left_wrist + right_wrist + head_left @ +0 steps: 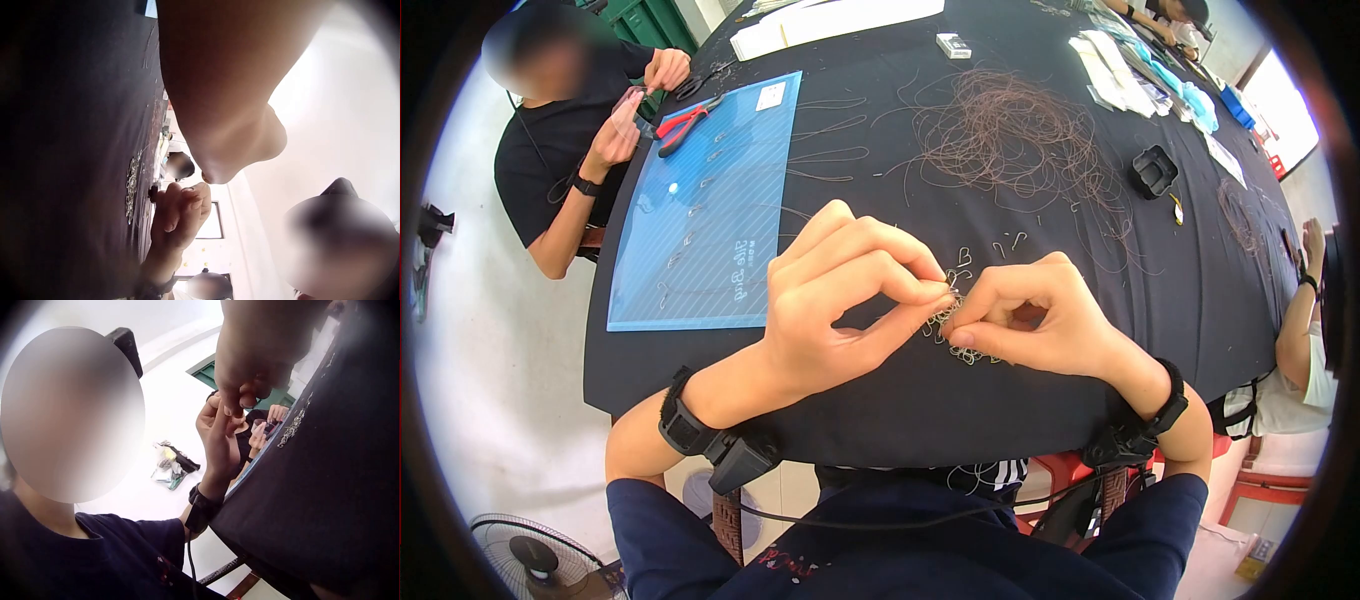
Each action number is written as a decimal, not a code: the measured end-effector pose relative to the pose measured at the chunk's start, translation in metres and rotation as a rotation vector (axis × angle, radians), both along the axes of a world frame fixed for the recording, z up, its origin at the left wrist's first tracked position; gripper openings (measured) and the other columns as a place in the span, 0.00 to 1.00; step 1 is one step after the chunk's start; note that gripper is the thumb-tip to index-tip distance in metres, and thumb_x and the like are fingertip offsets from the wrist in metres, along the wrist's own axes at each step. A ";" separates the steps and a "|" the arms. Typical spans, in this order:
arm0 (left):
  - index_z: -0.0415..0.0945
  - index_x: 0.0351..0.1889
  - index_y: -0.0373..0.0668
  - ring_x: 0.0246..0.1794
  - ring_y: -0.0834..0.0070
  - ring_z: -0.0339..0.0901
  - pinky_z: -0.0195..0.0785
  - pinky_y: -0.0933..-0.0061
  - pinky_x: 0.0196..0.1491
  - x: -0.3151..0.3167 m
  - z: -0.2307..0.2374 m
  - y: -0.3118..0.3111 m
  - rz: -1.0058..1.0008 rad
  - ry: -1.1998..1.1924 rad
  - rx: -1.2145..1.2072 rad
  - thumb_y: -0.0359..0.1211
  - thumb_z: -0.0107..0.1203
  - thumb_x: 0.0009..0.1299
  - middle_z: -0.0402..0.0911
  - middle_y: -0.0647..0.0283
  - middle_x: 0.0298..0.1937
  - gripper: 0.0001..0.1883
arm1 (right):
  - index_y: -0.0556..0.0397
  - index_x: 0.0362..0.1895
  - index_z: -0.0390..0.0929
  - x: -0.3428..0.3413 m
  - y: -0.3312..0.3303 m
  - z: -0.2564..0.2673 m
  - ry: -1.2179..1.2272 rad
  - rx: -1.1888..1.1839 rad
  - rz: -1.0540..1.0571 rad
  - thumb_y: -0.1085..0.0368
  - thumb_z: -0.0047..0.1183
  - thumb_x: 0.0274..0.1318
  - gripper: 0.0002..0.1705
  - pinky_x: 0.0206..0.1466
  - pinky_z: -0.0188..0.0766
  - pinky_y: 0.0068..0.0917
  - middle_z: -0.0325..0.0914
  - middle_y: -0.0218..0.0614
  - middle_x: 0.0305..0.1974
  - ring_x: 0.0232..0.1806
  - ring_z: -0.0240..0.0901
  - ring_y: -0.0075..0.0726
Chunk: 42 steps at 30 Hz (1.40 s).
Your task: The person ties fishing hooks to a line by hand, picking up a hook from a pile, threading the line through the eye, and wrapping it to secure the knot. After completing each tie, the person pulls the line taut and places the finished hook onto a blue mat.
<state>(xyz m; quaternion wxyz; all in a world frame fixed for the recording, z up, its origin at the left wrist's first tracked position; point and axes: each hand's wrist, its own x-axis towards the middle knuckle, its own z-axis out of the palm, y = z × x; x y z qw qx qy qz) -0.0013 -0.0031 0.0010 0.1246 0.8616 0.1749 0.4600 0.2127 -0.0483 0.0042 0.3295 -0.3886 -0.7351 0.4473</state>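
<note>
**Left hand (815, 295) and right hand (1055, 315) held close together above the tabletop (850, 425)**

The tabletop is covered with black cloth, and its far part is cut off by the upper edge of the head view. At the left, a blue file bag (730, 200) is laid flat on it. A tangle of brown thread (1010, 130) is spread beyond the hands.

Both hands are raised, as is seen in the wrist views, and are turned toward each other. The left hand is arched, and the tips of its thumb and index finger are pressed together on something tiny. The right hand is held just beside it, with the index finger strongly bent and the thumb stretched toward the left hand. These fingers are also brought near each other, but whether anything is clamped by them cannot be told. In the left wrist view the nearer hand is shadowed, and its grip is not shown.

Below the fingers, a pile of small metal hooks (972, 357) is placed on the tabletop. It is partly covered by the right hand in the head view; in the wrist views, single hooks can hardly be distinguished. What is pinched in the left hand seems to be a small hook (952, 283), mostly hidden by the fingertips.
</note>
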 end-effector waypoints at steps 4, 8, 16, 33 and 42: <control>0.80 0.25 0.47 0.27 0.79 0.68 0.54 0.79 0.30 0.000 -0.002 0.002 0.029 0.020 0.122 0.25 0.70 0.47 0.81 0.70 0.32 0.11 | 0.51 0.30 0.81 0.000 -0.002 0.002 0.005 0.067 0.020 0.68 0.61 0.51 0.02 0.16 0.48 0.17 0.70 0.24 0.13 0.12 0.57 0.11; 0.80 0.25 0.48 0.26 0.79 0.65 0.54 0.80 0.28 0.001 -0.004 0.000 0.048 0.048 0.189 0.26 0.70 0.45 0.81 0.73 0.32 0.12 | 0.50 0.30 0.81 -0.001 -0.003 0.002 0.013 0.106 0.040 0.69 0.61 0.51 0.02 0.16 0.48 0.18 0.70 0.23 0.13 0.12 0.56 0.11; 0.78 0.22 0.47 0.24 0.79 0.62 0.53 0.79 0.25 0.004 -0.007 0.000 0.017 0.053 0.201 0.28 0.71 0.43 0.80 0.73 0.30 0.11 | 0.51 0.30 0.80 0.000 -0.002 0.001 0.033 0.187 -0.005 0.72 0.59 0.51 0.02 0.16 0.45 0.18 0.67 0.23 0.11 0.11 0.53 0.12; 0.80 0.25 0.46 0.27 0.79 0.68 0.52 0.78 0.31 0.000 0.002 -0.005 -0.074 -0.019 -0.036 0.25 0.70 0.49 0.81 0.68 0.31 0.09 | 0.52 0.28 0.80 -0.004 0.000 0.001 0.027 0.037 -0.081 0.69 0.60 0.52 0.02 0.17 0.47 0.17 0.66 0.23 0.11 0.12 0.54 0.10; 0.80 0.26 0.46 0.28 0.79 0.69 0.54 0.78 0.31 -0.002 -0.001 0.000 0.024 0.028 0.119 0.26 0.70 0.47 0.81 0.69 0.33 0.11 | 0.51 0.30 0.83 -0.001 -0.005 0.006 0.084 -0.045 0.037 0.68 0.62 0.51 0.02 0.17 0.49 0.16 0.71 0.22 0.14 0.13 0.58 0.09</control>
